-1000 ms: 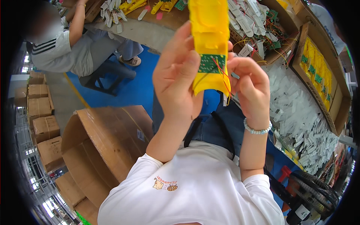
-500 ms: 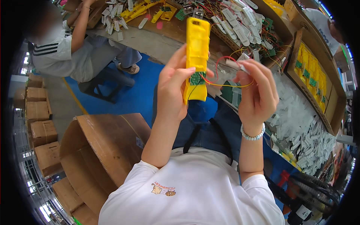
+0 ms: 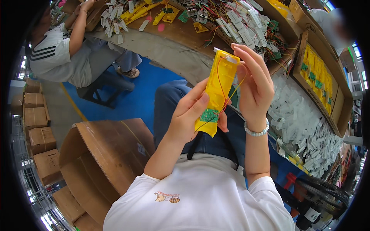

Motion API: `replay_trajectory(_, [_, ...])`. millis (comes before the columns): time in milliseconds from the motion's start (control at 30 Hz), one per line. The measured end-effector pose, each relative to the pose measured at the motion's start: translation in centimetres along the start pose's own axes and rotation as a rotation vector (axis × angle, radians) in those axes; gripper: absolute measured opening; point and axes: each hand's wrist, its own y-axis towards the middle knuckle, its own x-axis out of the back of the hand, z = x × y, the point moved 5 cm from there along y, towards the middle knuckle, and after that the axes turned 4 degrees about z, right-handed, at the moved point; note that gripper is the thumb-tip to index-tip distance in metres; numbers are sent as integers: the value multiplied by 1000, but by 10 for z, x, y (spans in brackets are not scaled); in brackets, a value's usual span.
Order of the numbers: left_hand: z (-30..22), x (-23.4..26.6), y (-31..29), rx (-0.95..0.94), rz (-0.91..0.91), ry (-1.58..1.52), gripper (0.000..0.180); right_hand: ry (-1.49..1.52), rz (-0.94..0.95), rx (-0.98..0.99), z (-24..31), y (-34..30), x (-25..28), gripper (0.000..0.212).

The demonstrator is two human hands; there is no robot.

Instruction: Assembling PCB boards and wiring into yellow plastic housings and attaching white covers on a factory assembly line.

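My left hand [image 3: 191, 115] is closed round the lower part of a long yellow plastic housing [image 3: 221, 82], which is tilted with its far end to the right. A green circuit board [image 3: 209, 115] sits in the housing near its lower end. Red and yellow wires run from the board up to a small white plastic piece [image 3: 231, 59] at the housing's far end. My right hand [image 3: 256, 86], with a beaded bracelet on the wrist, is closed at that end, its fingertips against the white piece and the housing's edge. The thumb partly hides the contact.
A workbench [image 3: 154, 48] ahead carries a pile of white plastic strips [image 3: 243, 29] with wires and boards. On the right are a carton tray [image 3: 339, 119] of yellow housings and many loose white pieces [image 3: 308, 127]. A large carton [image 3: 111, 150] stands at left; a fan [image 3: 322, 196] lower right. A co-worker [image 3: 58, 56] sits far left.
The housing has come down and tilted rightward in my left hand. My right hand has brought the white piece from beside the housing to its far end, and the wires now lie along it.
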Motion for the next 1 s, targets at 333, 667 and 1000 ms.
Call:
replay_trajectory(333, [3,-9,-13,15,68,-203,55,-25,133,6,-1,6,-8,31])
replay_trajectory(667, [-3,-17,-29,-11,-82,240,53,313,85,-402,-14,-35,-40,17])
replay_trajectory(1000, [6,16,-15,-133,-83,204,31,995,147,-727,8,-35,-30,30])
